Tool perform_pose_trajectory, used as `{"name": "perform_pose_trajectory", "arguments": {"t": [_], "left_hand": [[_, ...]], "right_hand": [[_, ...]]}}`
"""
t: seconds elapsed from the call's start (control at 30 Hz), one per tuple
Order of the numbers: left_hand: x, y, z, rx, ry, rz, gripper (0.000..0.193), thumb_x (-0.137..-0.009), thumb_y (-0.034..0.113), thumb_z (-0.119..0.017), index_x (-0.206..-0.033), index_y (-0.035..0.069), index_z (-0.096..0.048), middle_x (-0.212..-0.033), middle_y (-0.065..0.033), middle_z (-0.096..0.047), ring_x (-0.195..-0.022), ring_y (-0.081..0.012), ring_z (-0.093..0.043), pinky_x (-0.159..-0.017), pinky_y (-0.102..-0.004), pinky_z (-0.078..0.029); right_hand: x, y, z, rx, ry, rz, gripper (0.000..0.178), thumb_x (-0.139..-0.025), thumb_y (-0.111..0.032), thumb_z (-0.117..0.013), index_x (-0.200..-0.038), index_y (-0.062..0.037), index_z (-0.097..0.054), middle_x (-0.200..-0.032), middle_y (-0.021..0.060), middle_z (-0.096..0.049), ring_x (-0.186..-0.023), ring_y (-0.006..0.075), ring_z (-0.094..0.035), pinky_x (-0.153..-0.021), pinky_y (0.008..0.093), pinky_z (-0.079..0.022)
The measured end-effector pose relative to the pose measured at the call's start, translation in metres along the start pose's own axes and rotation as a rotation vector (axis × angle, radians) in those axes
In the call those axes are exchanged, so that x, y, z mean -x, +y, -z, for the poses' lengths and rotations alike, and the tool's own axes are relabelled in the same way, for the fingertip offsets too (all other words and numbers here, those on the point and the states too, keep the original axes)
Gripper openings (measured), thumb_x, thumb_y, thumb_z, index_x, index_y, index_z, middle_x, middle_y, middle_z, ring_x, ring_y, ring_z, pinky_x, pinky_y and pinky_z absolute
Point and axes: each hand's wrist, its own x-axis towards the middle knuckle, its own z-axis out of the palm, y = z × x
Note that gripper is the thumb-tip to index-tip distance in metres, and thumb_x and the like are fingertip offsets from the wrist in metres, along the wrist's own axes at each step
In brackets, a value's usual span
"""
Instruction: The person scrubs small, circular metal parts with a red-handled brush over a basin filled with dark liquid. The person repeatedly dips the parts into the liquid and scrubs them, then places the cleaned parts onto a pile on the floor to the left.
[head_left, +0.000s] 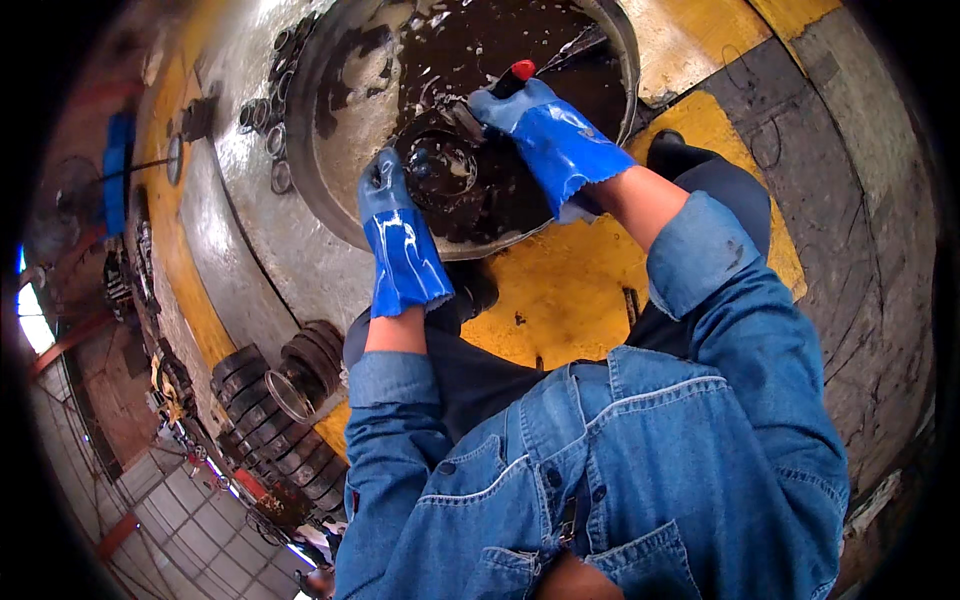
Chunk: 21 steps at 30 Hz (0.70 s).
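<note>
A wide round metal basin (335,215) of dark, foamy liquid stands in front of me. In it, near the front left, is a wet, dark metal ring (437,205), partly covered by liquid. My left hand (385,185), in a blue rubber glove, is closed on the ring's left edge, thumb uppermost. My right hand (515,108), in a matching glove, is wrapped round a brush whose dark handle ends in a red tip (523,69). Its dark bristle end (465,125) is at the ring's upper right edge; exact contact is hard to make out.
Several small metal rings (277,140) sit left of the basin on the grey metal floor plate (225,205). Stacks of dark ribbed round parts (270,415) stand at lower left. Yellow-painted floor (545,295) lies between my legs. A dark bar (575,52) lies in the basin's far right.
</note>
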Motion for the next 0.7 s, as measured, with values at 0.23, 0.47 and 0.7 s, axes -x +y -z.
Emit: {"name": "perform_pose_trajectory", "arguments": {"t": [0.23,0.47,0.7], "left_hand": [[0.004,-0.004,0.000,-0.048,-0.073,0.007,0.040,-0.108,0.031,-0.060,-0.125,-0.004,-0.069,-0.110,-0.0095,-0.074,-0.094,-0.0163,-0.068,-0.085,-0.0307,-0.056],[0.012,0.025,-0.018,-0.186,-0.134,-0.055,0.038,-0.108,0.029,-0.059,-0.125,-0.003,-0.069,-0.111,-0.0084,-0.074,-0.097,-0.0142,-0.068,-0.088,-0.0304,-0.056],[0.006,0.018,-0.018,-0.232,-0.170,-0.083,0.038,-0.108,0.028,-0.061,-0.128,-0.004,-0.067,-0.114,-0.0101,-0.073,-0.098,-0.0151,-0.068,-0.089,-0.0303,-0.056]], "right_hand": [[0.043,-0.005,0.014,0.441,-0.071,-0.004,0.047,-0.085,-0.047,-0.070,-0.105,-0.0042,-0.076,-0.097,0.0195,-0.076,-0.093,0.0327,-0.074,-0.087,0.0412,-0.056],[0.051,-0.007,0.014,0.638,-0.059,0.942,0.022,-0.096,-0.030,-0.069,-0.110,-0.0148,-0.076,-0.107,0.0141,-0.075,-0.101,0.0323,-0.072,-0.088,0.0410,-0.058],[0.053,-0.021,0.018,0.441,-0.277,0.112,0.040,-0.086,-0.042,-0.072,-0.109,-0.0104,-0.078,-0.099,0.0174,-0.077,-0.091,0.0328,-0.074,-0.086,0.0439,-0.058]]}}
